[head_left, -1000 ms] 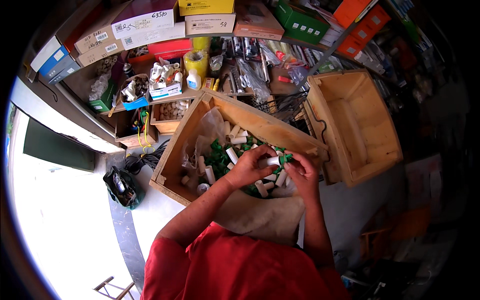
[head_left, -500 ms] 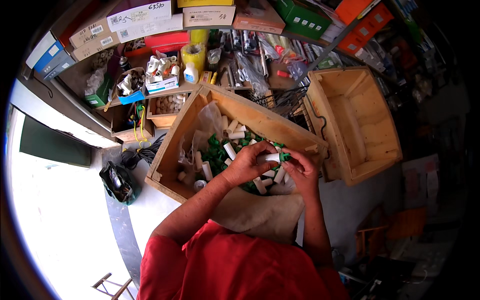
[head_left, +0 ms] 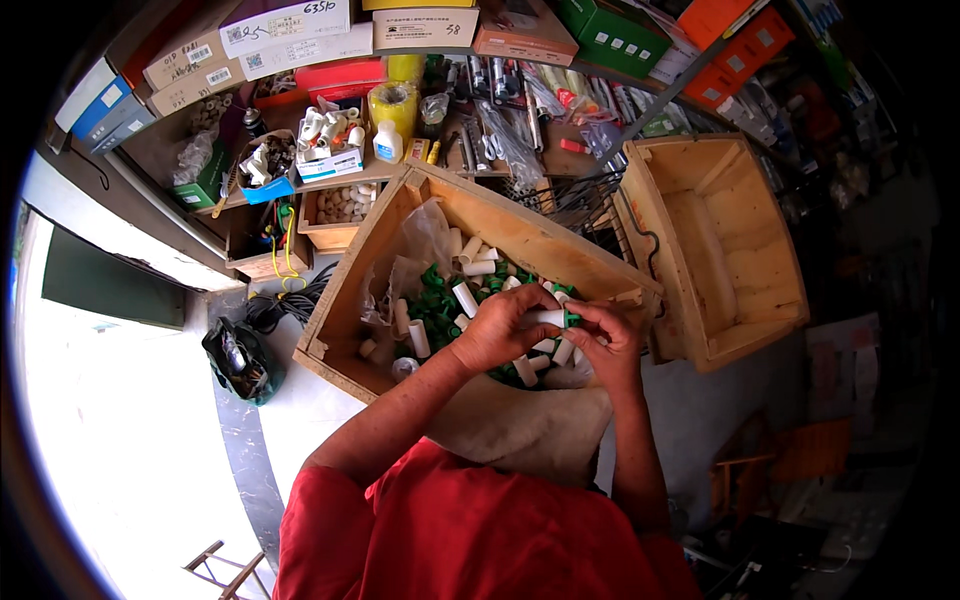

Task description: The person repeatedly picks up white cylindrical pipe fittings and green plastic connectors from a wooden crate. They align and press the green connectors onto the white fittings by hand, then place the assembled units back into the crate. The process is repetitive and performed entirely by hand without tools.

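Left hand [head_left: 497, 328] grips the tube [head_left: 544, 318], right hand [head_left: 612, 338] pinches its green cap [head_left: 571, 320] at three o'clock; likely light, stiff, slick; best held mid-barrel.

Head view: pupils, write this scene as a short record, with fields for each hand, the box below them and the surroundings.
Left hand: grips a white plastic tube in its fingers
Right hand: pinches a green fitting at the tube's right end
Wooden box: holds loose white tubes, loose green fittings and a clear plastic bag
To its right: second wooden box
Shelf behind: white bottle beside a yellow roll
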The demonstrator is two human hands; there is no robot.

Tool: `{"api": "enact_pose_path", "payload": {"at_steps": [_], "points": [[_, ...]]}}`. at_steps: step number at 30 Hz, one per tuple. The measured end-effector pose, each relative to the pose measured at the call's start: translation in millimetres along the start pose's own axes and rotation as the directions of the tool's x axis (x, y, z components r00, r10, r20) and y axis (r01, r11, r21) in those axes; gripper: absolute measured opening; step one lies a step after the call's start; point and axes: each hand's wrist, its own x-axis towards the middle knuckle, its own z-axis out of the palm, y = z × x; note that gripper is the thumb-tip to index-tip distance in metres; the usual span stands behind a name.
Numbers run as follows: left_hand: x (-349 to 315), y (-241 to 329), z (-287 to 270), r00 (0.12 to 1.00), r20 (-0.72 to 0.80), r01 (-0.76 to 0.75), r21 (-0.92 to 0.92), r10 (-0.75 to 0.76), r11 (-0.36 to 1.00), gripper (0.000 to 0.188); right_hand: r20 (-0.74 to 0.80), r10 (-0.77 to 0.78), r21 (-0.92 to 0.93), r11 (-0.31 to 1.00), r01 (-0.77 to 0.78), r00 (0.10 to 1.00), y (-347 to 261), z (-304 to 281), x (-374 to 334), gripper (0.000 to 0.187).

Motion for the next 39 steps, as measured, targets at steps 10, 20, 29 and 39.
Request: {"api": "enact_pose_path", "payload": {"at_steps": [10,20,29,39], "points": [[-1.5,0.5,-0.2,0.988,0.001,-0.151,0.21,0.154,0.966,0.03,-0.019,0.157,0.042,0.987,-0.156,0.987,2.7,1.1,-2.6,0.03],[0.0,2.7,3.1,0.995,-0.004,-0.097,0.261,0.102,0.96,0.033,-0.005,0.26,0.052,0.964,-0.259,0.966,0.0,5.3,-0.1,0.029],[0.6,-7.2,3.7,0.968,0.162,0.242,-0.409,-0.191,0.88,0.027,-0.042,0.09,0.15,0.985,-0.083,0.995,-15.7,5.7,2.1,0.039],[-1.2,-9.1,3.9,0.979,0.142,0.194,-0.421,-0.147,0.886,0.02,-0.048,0.061,-0.04,0.997,-0.063,0.997,-5.0,2.2,-1.2,0.024]]}}
